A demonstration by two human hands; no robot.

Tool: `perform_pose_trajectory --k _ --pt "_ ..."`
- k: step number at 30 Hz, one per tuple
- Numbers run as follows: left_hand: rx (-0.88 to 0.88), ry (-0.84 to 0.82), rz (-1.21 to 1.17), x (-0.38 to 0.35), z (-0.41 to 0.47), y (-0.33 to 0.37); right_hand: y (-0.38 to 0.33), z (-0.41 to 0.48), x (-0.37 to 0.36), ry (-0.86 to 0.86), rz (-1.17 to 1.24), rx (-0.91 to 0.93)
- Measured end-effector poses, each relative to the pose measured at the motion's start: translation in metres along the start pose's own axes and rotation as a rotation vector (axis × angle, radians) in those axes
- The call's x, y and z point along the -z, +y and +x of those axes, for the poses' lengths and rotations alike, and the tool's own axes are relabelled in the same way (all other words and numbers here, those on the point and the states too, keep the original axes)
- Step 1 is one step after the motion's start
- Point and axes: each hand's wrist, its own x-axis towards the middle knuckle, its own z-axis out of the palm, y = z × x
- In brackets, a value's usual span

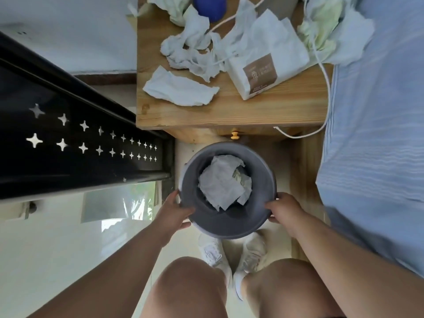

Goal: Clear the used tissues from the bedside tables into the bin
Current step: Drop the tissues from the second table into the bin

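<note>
A round grey bin (229, 223) sits low in front of the wooden bedside table (229, 111), with crumpled white tissues (223, 183) inside it. My left hand (175, 211) grips the bin's left rim, thumb over the edge. My right hand (284, 211) grips the right rim. On the tabletop lie several used tissues: a flat one (179, 88) near the front left, a twisted bunch (190, 47) behind it, and more at the back left (172, 5). Greenish-white crumpled tissues (325, 28) lie at the table's right edge beside the bed.
A white tissue pack (263, 63) with a brown label lies on the table, with a blue cup (210, 6) behind it. A white cable (325, 83) runs over the table's right edge. The blue-sheeted bed (378, 134) is on the right, a black perforated frame (68, 134) on the left.
</note>
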Motion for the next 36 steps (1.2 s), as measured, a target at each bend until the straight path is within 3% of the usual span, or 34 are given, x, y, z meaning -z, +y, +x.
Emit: perform_pose_trajectory --k 8,11,17,22,28,31,36 --pt "-0.179 0.153 0.161 -0.014 -0.099 0.048 -0.034 -0.103 0.023 -0.014 0.052 0.015" --pt "-0.368 0.198 0.242 -0.017 -0.131 0.097 -0.083 -0.142 0.03 -0.025 -0.02 0.222" --pt "-0.841 0.5 0.74 -0.016 -0.123 0.184 -0.179 -0.171 0.029 0.062 -0.283 0.743" --pt "-0.824 0.628 0.774 -0.012 -0.092 0.228 -0.214 -0.172 0.006 0.145 -0.37 1.037" --pt "-0.675 0.571 0.926 -0.004 -0.079 0.237 -0.267 -0.174 -0.015 0.294 -0.474 1.256" --pt "-0.656 0.498 0.773 0.005 -0.078 0.224 -0.304 -0.164 -0.02 0.366 -0.693 1.23" --pt "-0.629 0.497 0.469 0.008 -0.081 0.199 -0.341 -0.143 -0.031 0.364 -1.052 0.964"
